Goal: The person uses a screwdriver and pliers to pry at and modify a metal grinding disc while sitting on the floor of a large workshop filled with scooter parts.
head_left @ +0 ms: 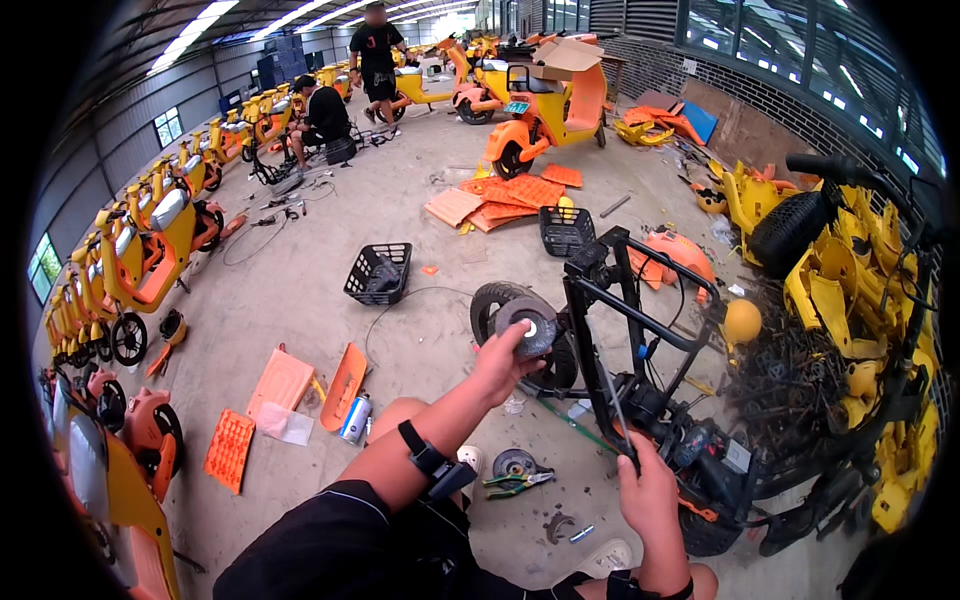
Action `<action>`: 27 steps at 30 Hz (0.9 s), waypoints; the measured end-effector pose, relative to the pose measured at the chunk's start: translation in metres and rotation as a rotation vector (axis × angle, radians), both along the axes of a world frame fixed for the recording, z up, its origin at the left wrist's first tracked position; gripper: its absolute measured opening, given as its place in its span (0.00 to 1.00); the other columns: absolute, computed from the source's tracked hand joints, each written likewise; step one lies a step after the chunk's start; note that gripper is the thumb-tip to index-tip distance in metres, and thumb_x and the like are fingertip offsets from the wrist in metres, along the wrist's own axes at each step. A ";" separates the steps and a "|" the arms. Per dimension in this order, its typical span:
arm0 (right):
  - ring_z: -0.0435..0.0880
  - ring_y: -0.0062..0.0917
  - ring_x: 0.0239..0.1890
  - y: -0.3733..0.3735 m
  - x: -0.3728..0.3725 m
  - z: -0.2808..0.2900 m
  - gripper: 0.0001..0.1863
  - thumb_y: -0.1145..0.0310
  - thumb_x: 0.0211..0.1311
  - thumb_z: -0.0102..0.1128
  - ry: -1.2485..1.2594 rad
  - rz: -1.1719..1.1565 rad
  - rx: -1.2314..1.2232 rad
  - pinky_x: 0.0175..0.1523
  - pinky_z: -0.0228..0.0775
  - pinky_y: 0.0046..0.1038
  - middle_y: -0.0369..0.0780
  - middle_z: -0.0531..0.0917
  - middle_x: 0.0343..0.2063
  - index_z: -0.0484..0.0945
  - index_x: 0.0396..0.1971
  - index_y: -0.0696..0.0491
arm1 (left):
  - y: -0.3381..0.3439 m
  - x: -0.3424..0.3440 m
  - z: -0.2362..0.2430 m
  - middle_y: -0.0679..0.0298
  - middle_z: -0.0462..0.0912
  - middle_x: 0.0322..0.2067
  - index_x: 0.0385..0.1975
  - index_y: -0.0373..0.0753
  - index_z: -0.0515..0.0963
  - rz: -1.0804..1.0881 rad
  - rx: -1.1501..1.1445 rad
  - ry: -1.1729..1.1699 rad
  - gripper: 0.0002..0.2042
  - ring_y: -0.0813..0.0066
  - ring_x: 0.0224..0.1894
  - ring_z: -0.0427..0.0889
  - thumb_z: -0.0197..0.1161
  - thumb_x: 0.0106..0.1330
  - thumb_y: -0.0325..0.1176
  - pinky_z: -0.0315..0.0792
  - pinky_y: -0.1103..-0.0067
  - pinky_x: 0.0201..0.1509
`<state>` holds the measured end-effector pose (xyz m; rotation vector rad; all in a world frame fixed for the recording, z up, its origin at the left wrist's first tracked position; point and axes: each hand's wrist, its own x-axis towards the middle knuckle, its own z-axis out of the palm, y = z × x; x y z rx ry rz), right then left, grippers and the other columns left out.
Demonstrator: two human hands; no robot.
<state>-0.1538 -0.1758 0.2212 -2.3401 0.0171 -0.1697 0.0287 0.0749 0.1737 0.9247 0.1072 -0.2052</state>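
Note:
My left hand (497,368) is closed on a round grey metal disc (534,318) with a pale centre, held up in front of the scooter's wheel (487,308). In my right hand (648,490) is a screwdriver (611,392), its long thin shaft pointing up beside the stripped black scooter frame (583,290). On the floor between my legs lie green-handled pliers (522,481), touching or close to another round metal part (513,462). Nearer to me are a dark curved part (558,526) and a small shiny metal cylinder (582,534).
Two black baskets (352,283) stand beyond, near stacked orange panels (500,200). Yellow body panels (830,300) and dark parts are heaped at the right. A spray can (355,420) lies by orange panels at left. Parked scooters (155,245) line the left; two people are farther back.

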 end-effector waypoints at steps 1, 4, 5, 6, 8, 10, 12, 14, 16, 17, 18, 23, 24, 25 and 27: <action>0.83 0.48 0.48 0.001 0.002 0.000 0.21 0.65 0.68 0.57 0.033 0.018 -0.018 0.51 0.75 0.41 0.51 0.83 0.47 0.74 0.59 0.51 | 0.004 0.001 0.000 0.63 0.85 0.44 0.50 0.39 0.77 0.021 0.007 0.002 0.17 0.69 0.43 0.85 0.59 0.72 0.45 0.79 0.72 0.43; 0.83 0.47 0.49 0.000 0.005 -0.015 0.21 0.63 0.68 0.57 0.066 0.082 -0.083 0.52 0.75 0.42 0.50 0.83 0.49 0.75 0.59 0.50 | 0.010 0.002 -0.001 0.63 0.85 0.43 0.50 0.38 0.77 0.030 0.068 -0.027 0.17 0.69 0.42 0.85 0.60 0.72 0.45 0.79 0.72 0.43; 0.83 0.47 0.49 0.001 0.005 -0.017 0.21 0.62 0.68 0.57 0.045 0.107 -0.107 0.52 0.75 0.42 0.50 0.83 0.49 0.75 0.59 0.50 | 0.011 0.001 -0.001 0.63 0.85 0.43 0.50 0.38 0.77 0.031 0.088 -0.036 0.17 0.69 0.42 0.85 0.60 0.72 0.45 0.80 0.72 0.43; 0.83 0.47 0.49 0.003 0.005 -0.016 0.21 0.62 0.68 0.57 0.024 0.118 -0.117 0.52 0.75 0.43 0.49 0.83 0.49 0.74 0.59 0.50 | 0.010 0.000 0.000 0.64 0.85 0.42 0.49 0.39 0.77 0.034 0.095 -0.038 0.17 0.71 0.42 0.85 0.60 0.72 0.45 0.80 0.73 0.42; 0.83 0.47 0.47 0.007 0.005 -0.017 0.20 0.65 0.66 0.59 0.006 0.110 -0.117 0.51 0.75 0.41 0.51 0.84 0.45 0.75 0.57 0.53 | 0.010 -0.001 -0.001 0.64 0.85 0.42 0.50 0.39 0.77 0.024 0.099 -0.036 0.16 0.72 0.42 0.84 0.60 0.72 0.44 0.79 0.73 0.42; 0.84 0.48 0.46 0.010 0.004 -0.016 0.20 0.66 0.65 0.60 0.019 0.100 -0.110 0.51 0.74 0.40 0.51 0.84 0.43 0.76 0.56 0.54 | 0.008 -0.001 0.001 0.64 0.84 0.42 0.50 0.39 0.77 0.021 0.119 -0.023 0.16 0.73 0.42 0.84 0.61 0.72 0.44 0.79 0.74 0.42; 0.84 0.48 0.45 0.012 0.002 -0.012 0.20 0.66 0.65 0.60 0.061 0.089 -0.091 0.51 0.74 0.40 0.51 0.84 0.42 0.76 0.56 0.54 | 0.006 -0.003 0.001 0.64 0.84 0.42 0.51 0.39 0.76 0.037 0.138 -0.037 0.16 0.73 0.42 0.84 0.61 0.72 0.44 0.79 0.74 0.42; 0.83 0.47 0.47 0.010 0.001 -0.012 0.20 0.64 0.67 0.58 0.073 0.096 -0.107 0.50 0.75 0.42 0.49 0.84 0.45 0.75 0.58 0.50 | 0.005 -0.005 0.003 0.64 0.84 0.43 0.51 0.39 0.76 0.045 0.147 -0.048 0.17 0.74 0.42 0.84 0.61 0.72 0.43 0.79 0.75 0.43; 0.83 0.47 0.48 0.009 -0.002 -0.012 0.21 0.63 0.67 0.57 0.072 0.094 -0.123 0.50 0.75 0.43 0.48 0.84 0.46 0.74 0.59 0.48 | 0.004 -0.006 0.006 0.64 0.84 0.44 0.52 0.39 0.76 0.038 0.143 -0.056 0.17 0.74 0.42 0.83 0.61 0.72 0.43 0.80 0.75 0.43; 0.83 0.47 0.48 0.008 -0.004 -0.012 0.21 0.63 0.67 0.58 0.067 0.091 -0.129 0.50 0.75 0.43 0.48 0.84 0.46 0.74 0.59 0.48 | 0.003 -0.006 0.004 0.64 0.83 0.44 0.52 0.39 0.75 0.038 0.151 -0.051 0.17 0.74 0.43 0.83 0.60 0.72 0.43 0.80 0.74 0.43; 0.83 0.47 0.48 0.008 -0.006 -0.012 0.21 0.63 0.67 0.58 0.060 0.089 -0.135 0.50 0.75 0.43 0.48 0.84 0.46 0.74 0.59 0.48 | 0.002 -0.006 0.003 0.64 0.83 0.45 0.53 0.39 0.75 0.040 0.160 -0.046 0.17 0.74 0.43 0.83 0.60 0.72 0.43 0.80 0.74 0.43; 0.84 0.46 0.46 0.001 -0.014 -0.019 0.21 0.63 0.66 0.58 0.019 0.083 -0.116 0.49 0.75 0.43 0.48 0.85 0.44 0.75 0.58 0.50 | -0.004 -0.009 0.005 0.64 0.82 0.47 0.55 0.40 0.73 0.129 0.173 -0.021 0.17 0.74 0.46 0.83 0.60 0.72 0.41 0.81 0.71 0.44; 0.84 0.46 0.45 0.000 -0.015 -0.020 0.21 0.63 0.66 0.58 0.020 0.079 -0.112 0.49 0.75 0.43 0.48 0.85 0.44 0.75 0.58 0.50 | -0.005 -0.009 0.004 0.64 0.82 0.48 0.55 0.40 0.72 0.128 0.162 -0.011 0.17 0.73 0.47 0.83 0.59 0.72 0.40 0.82 0.70 0.44; 0.84 0.47 0.45 -0.001 -0.016 -0.021 0.21 0.62 0.66 0.58 0.035 0.081 -0.116 0.49 0.75 0.44 0.48 0.85 0.44 0.75 0.57 0.50 | -0.005 -0.008 0.004 0.63 0.81 0.49 0.56 0.40 0.71 0.127 0.150 -0.001 0.17 0.73 0.48 0.83 0.59 0.72 0.40 0.82 0.68 0.45; 0.84 0.47 0.44 -0.002 -0.016 -0.023 0.20 0.61 0.67 0.58 0.058 0.086 -0.124 0.48 0.75 0.44 0.48 0.85 0.43 0.75 0.57 0.50 | -0.004 -0.007 -0.001 0.64 0.81 0.49 0.55 0.40 0.71 0.140 0.170 -0.009 0.17 0.73 0.48 0.83 0.59 0.72 0.39 0.82 0.68 0.45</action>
